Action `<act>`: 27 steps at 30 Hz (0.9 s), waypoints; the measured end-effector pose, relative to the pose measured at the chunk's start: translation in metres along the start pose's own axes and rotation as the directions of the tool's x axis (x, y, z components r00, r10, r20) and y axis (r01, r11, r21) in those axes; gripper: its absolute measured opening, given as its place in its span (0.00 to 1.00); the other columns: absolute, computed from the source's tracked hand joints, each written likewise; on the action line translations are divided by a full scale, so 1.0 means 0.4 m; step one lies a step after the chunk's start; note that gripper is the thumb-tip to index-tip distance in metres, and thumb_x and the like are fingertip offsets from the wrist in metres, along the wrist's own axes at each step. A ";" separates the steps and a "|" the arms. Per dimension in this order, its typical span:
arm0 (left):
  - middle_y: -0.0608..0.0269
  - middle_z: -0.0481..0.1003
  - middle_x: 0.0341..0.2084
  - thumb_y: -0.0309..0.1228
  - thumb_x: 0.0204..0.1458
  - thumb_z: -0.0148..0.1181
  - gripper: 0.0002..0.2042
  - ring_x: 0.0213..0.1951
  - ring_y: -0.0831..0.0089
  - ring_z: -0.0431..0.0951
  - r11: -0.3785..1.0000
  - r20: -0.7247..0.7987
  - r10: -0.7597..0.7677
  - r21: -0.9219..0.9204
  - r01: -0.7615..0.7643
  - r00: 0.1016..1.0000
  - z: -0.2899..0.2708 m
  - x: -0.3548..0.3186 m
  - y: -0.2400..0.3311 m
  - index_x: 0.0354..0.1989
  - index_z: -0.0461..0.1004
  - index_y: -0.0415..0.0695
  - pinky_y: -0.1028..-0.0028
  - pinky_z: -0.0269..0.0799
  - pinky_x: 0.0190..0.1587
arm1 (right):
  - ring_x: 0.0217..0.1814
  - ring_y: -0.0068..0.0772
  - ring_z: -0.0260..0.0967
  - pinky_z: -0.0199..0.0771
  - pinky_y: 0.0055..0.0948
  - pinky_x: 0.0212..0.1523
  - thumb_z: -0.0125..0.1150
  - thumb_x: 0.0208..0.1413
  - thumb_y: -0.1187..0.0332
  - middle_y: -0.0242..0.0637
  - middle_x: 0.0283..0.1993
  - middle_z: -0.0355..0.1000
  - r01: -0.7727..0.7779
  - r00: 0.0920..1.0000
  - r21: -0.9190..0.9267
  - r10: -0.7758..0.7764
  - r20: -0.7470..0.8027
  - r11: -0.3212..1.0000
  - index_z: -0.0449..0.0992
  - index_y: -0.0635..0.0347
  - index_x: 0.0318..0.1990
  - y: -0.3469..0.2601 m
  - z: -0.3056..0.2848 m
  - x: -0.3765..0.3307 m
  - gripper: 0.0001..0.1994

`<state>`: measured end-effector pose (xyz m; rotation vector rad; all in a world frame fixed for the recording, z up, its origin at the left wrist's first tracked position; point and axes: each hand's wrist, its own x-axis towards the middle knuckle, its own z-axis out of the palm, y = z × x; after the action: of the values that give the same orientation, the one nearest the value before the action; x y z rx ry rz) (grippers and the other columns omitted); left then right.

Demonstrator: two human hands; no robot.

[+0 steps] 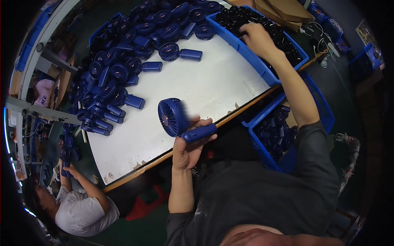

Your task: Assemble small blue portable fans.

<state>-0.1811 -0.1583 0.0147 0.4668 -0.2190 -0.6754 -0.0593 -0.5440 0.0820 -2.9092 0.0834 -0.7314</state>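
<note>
My left hand (188, 149) is closed around the handle of a dark blue handheld fan (174, 117), above the table's near edge. The fan's round, grilled head points to the left, and its handle lies across my palm and fingers. At the back right, my right hand (258, 40) reaches over a blue plastic bin (255, 67). Its fingers are bent and drawn together among small black parts (234, 20). Whatever those fingertips hold is hidden.
Many similar blue fans (119, 71) lie heaped along the white table's (143, 102) far and left sides. Below the table's right edge, another blue bin (258, 143) holds blue fan pieces. A person in a white shirt (82, 211) works at the lower left. Cardboard (287, 10) lies behind the parts bin.
</note>
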 end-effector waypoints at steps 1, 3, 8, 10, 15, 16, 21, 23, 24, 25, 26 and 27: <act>0.44 0.69 0.56 0.47 0.49 0.70 0.43 0.62 0.51 0.68 0.999 0.044 0.019 -0.030 -0.018 0.999 0.001 0.000 0.003 0.67 0.56 0.37 0.52 0.75 0.55 | 0.56 0.50 0.68 0.68 0.42 0.59 0.59 0.54 0.74 0.47 0.50 0.73 -0.061 0.997 -0.110 0.056 -0.049 0.992 0.75 0.63 0.52 0.054 0.033 0.023 0.17; 0.44 0.71 0.52 0.48 0.49 0.70 0.44 0.61 0.51 0.69 0.995 0.129 0.064 -0.089 -0.053 0.990 0.003 -0.005 0.008 0.68 0.54 0.39 0.53 0.78 0.51 | 0.55 0.49 0.68 0.69 0.42 0.57 0.57 0.54 0.75 0.46 0.48 0.73 -0.021 0.998 -0.244 0.008 -0.055 0.970 0.75 0.62 0.50 0.149 0.115 0.056 0.15; 0.50 0.70 0.42 0.24 0.53 0.64 0.30 0.48 0.50 0.75 0.992 0.140 0.115 0.031 -0.120 0.983 0.010 -0.051 0.003 0.65 0.59 0.39 0.53 0.83 0.43 | 0.50 0.47 0.70 0.72 0.42 0.53 0.53 0.54 0.75 0.44 0.43 0.74 0.017 0.994 -0.353 -0.053 -0.095 0.936 0.77 0.59 0.46 0.189 0.113 0.067 0.12; 0.49 0.71 0.41 0.22 0.52 0.63 0.23 0.49 0.51 0.74 0.986 0.139 0.127 0.093 -0.141 0.982 -0.023 -0.054 0.006 0.58 0.65 0.39 0.55 0.83 0.43 | 0.46 0.47 0.73 0.73 0.40 0.51 0.52 0.54 0.76 0.45 0.42 0.75 -0.007 0.973 -0.275 -0.057 -0.224 0.961 0.77 0.59 0.46 0.183 0.077 0.063 0.13; 0.50 0.73 0.40 0.20 0.53 0.61 0.12 0.41 0.62 0.79 0.873 -0.289 0.204 0.486 -0.040 0.935 -0.005 -0.016 0.005 0.44 0.69 0.35 0.67 0.85 0.31 | 0.38 0.37 0.75 0.76 0.33 0.40 0.54 0.51 0.83 0.42 0.38 0.74 0.188 0.980 0.436 -0.142 -0.137 0.880 0.75 0.59 0.45 -0.146 0.034 -0.084 0.14; 0.51 0.73 0.40 0.21 0.53 0.61 0.12 0.40 0.65 0.79 0.860 -0.318 0.222 0.510 -0.031 0.922 0.008 -0.001 -0.001 0.44 0.69 0.35 0.70 0.83 0.29 | 0.41 0.37 0.75 0.76 0.33 0.42 0.56 0.49 0.83 0.42 0.39 0.73 0.186 0.971 0.597 -0.241 0.012 0.780 0.73 0.61 0.44 -0.237 0.045 -0.159 0.14; 0.58 0.73 0.36 0.19 0.54 0.61 0.12 0.35 0.73 0.78 0.816 -0.340 0.339 0.571 -0.094 0.877 -0.017 0.002 -0.019 0.45 0.69 0.35 0.75 0.79 0.25 | 0.42 0.39 0.74 0.75 0.33 0.44 0.61 0.52 0.76 0.42 0.38 0.72 0.137 0.920 0.853 -0.384 0.079 0.504 0.72 0.66 0.43 -0.477 0.028 -0.368 0.11; 0.59 0.73 0.35 0.19 0.54 0.61 0.12 0.34 0.73 0.78 0.794 -0.346 0.371 0.600 -0.100 0.862 -0.026 -0.017 -0.014 0.45 0.69 0.35 0.75 0.79 0.25 | 0.39 0.30 0.75 0.76 0.28 0.43 0.63 0.55 0.73 0.38 0.37 0.74 -0.298 0.922 0.899 -0.148 0.358 0.321 0.72 0.67 0.45 -0.486 0.037 -0.394 0.12; 0.59 0.73 0.35 0.18 0.54 0.61 0.12 0.34 0.73 0.78 0.795 -0.359 0.373 0.598 -0.096 0.856 -0.027 -0.020 -0.017 0.45 0.69 0.35 0.75 0.79 0.26 | 0.37 0.18 0.72 0.75 0.21 0.41 0.67 0.56 0.71 0.33 0.36 0.74 -0.521 0.841 0.853 -0.161 0.517 0.021 0.73 0.68 0.46 -0.487 0.061 -0.409 0.15; 0.59 0.73 0.34 0.18 0.54 0.61 0.12 0.34 0.73 0.78 0.797 -0.372 0.375 0.597 -0.092 0.849 -0.029 -0.024 -0.020 0.45 0.69 0.35 0.75 0.79 0.26 | 0.37 0.18 0.72 0.75 0.21 0.41 0.68 0.55 0.71 0.32 0.36 0.74 -0.526 0.835 0.850 -0.174 0.522 0.028 0.73 0.68 0.46 -0.488 0.073 -0.422 0.15; 0.58 0.74 0.34 0.18 0.54 0.60 0.12 0.33 0.72 0.78 0.835 -0.407 0.339 0.546 -0.072 0.848 -0.032 -0.029 -0.027 0.46 0.69 0.36 0.74 0.79 0.28 | 0.37 0.17 0.71 0.75 0.20 0.41 0.69 0.55 0.71 0.32 0.36 0.74 -0.531 0.829 0.846 -0.182 0.529 0.039 0.73 0.68 0.46 -0.495 0.072 -0.430 0.15; 0.58 0.74 0.34 0.18 0.54 0.60 0.12 0.34 0.72 0.79 0.841 -0.405 0.340 0.535 -0.081 0.849 -0.032 -0.032 -0.026 0.46 0.69 0.36 0.74 0.80 0.28 | 0.38 0.16 0.71 0.74 0.19 0.41 0.69 0.54 0.72 0.32 0.36 0.74 -0.537 0.823 0.842 -0.190 0.536 0.050 0.73 0.68 0.46 -0.502 0.068 -0.433 0.15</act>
<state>-0.1922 -0.1525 -0.0022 1.0854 0.0410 -0.2438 -0.1948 -0.3271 0.0074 -1.4583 -0.0879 0.1889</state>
